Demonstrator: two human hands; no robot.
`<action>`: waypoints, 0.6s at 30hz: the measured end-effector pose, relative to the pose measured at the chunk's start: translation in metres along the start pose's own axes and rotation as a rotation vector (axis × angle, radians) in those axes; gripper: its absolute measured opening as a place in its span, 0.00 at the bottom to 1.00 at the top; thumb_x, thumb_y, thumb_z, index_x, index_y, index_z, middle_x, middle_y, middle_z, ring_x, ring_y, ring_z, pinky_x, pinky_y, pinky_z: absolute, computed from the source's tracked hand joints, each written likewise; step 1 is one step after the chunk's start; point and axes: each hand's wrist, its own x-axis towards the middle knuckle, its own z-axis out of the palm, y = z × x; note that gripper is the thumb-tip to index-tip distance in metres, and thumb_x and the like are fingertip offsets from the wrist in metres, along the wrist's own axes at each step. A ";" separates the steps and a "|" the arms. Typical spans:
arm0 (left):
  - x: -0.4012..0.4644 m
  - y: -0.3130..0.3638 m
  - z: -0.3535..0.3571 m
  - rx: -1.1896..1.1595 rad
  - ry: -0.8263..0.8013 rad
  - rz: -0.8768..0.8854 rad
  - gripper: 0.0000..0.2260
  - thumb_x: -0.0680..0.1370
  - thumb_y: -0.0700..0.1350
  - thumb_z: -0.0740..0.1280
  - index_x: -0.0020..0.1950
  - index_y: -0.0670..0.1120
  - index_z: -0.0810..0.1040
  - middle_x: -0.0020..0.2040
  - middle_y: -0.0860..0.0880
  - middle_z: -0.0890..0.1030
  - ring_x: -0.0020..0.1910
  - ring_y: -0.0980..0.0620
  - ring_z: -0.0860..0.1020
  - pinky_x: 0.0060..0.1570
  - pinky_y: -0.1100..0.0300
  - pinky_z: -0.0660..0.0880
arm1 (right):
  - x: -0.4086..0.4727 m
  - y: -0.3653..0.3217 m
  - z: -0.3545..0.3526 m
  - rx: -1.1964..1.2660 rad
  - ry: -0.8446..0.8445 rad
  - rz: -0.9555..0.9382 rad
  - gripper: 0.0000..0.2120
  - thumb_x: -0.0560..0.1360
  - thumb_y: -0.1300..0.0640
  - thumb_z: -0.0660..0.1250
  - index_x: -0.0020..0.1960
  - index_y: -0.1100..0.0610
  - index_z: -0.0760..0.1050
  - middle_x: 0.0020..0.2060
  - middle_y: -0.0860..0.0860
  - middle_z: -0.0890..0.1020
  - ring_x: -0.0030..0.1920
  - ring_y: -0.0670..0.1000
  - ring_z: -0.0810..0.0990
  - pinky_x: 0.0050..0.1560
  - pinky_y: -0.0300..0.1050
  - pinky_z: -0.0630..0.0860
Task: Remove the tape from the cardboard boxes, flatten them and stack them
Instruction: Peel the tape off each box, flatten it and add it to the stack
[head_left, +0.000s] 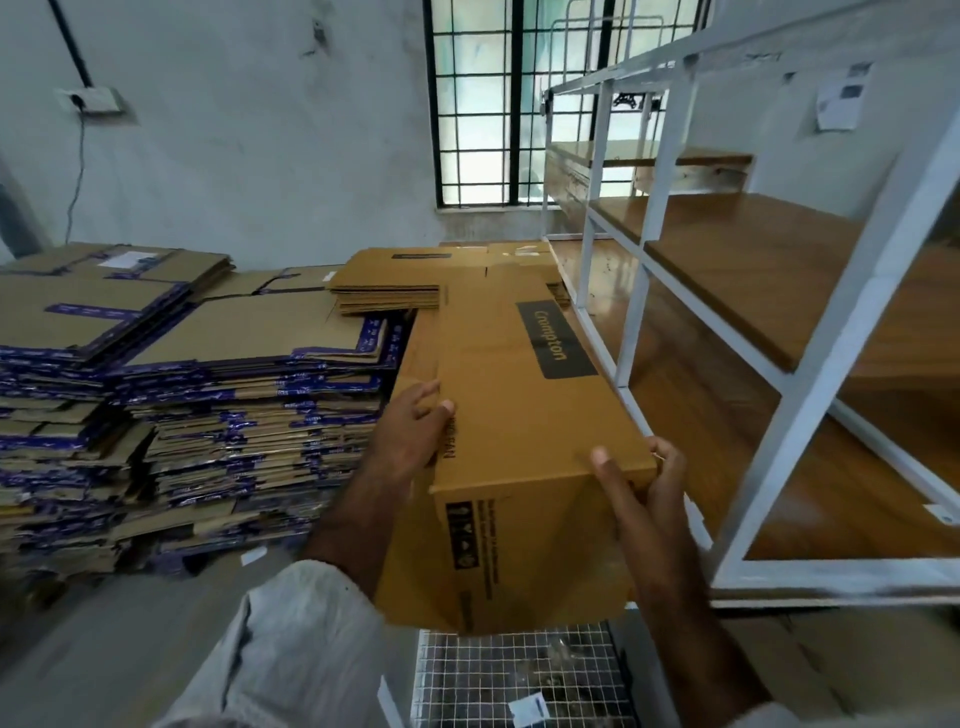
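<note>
A long brown cardboard box (509, 395) with a black "Crompton" label lies lengthwise in front of me, its near end flap hanging down. My left hand (415, 431) presses against its left side near the top edge. At the near right corner my right hand (641, 478) grips it, thumb on top. The far end of the box rests on a low pile of flattened brown boxes (387, 283). To the left stand tall stacks of flattened cartons with purple tape (171, 384).
A white metal shelf frame (810, 358) with wooden boards stands close on the right. A wire-mesh grate (519, 675) lies on the floor below the box. A barred window (493, 104) is in the back wall. Grey floor shows at lower left.
</note>
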 end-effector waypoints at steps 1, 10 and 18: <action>0.002 0.000 -0.003 -0.010 -0.004 -0.010 0.19 0.84 0.47 0.65 0.75 0.55 0.72 0.63 0.47 0.78 0.52 0.52 0.78 0.45 0.54 0.78 | -0.002 -0.005 0.002 -0.033 -0.024 -0.034 0.37 0.63 0.24 0.70 0.66 0.36 0.65 0.62 0.44 0.79 0.57 0.44 0.81 0.51 0.40 0.80; -0.007 -0.085 -0.031 -0.062 -0.094 -0.265 0.11 0.83 0.54 0.64 0.60 0.50 0.80 0.58 0.42 0.82 0.59 0.38 0.80 0.60 0.40 0.77 | 0.003 -0.019 0.097 -0.962 -0.451 -0.562 0.25 0.77 0.34 0.63 0.71 0.40 0.66 0.71 0.43 0.73 0.71 0.51 0.70 0.68 0.59 0.62; 0.009 -0.110 -0.053 -0.221 0.052 -0.374 0.30 0.76 0.71 0.64 0.64 0.49 0.80 0.58 0.42 0.84 0.58 0.38 0.82 0.62 0.37 0.76 | -0.003 0.022 0.136 -1.076 -0.551 -0.670 0.24 0.77 0.35 0.58 0.70 0.43 0.66 0.71 0.45 0.74 0.71 0.52 0.70 0.67 0.63 0.63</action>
